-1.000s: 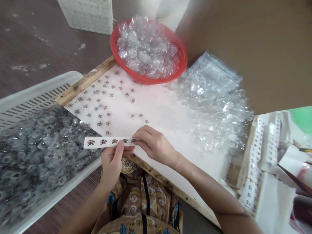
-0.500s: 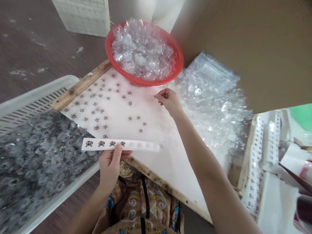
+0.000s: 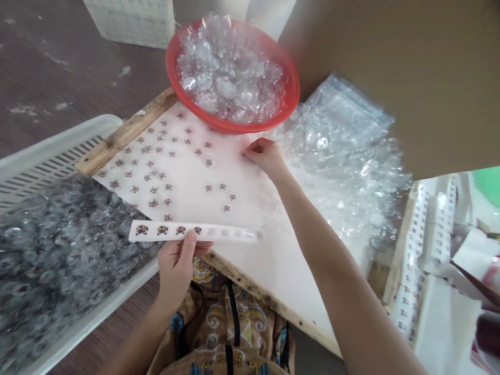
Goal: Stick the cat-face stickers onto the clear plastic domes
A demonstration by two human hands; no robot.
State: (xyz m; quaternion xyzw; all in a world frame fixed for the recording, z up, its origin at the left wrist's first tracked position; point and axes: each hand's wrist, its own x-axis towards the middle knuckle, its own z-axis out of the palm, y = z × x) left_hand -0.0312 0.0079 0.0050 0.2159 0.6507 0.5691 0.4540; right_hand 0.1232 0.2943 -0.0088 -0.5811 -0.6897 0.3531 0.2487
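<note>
My left hand [image 3: 177, 265] grips a white sticker strip [image 3: 150, 230] between thumb and fingers. Several cat-face stickers show at its left end, while only pale marks are visible along the right. Over the white board [image 3: 187, 172], my right hand [image 3: 265, 156] is closed in a pinch just below the red basin. A small dark sticker [image 3: 244, 155] shows at its fingertips, partly hidden by them. Several cat-face stickers [image 3: 153, 203] lie scattered over the board's left half, apparently on small clear pieces.
A red basin [image 3: 291, 99] heaped with clear plastic pieces stands on the far edge. Clear packets [image 3: 344, 177] pile up at right, by a brown panel [image 3: 410, 78]. At left is a white crate [image 3: 58, 140] full of pieces; more sticker strips [image 3: 410, 271] lie far right.
The right hand has shifted slightly left and down toward the board, with the small sticker at its fingertips. The left hand still holds the strip in nearly the same place. The view has shifted slightly.
</note>
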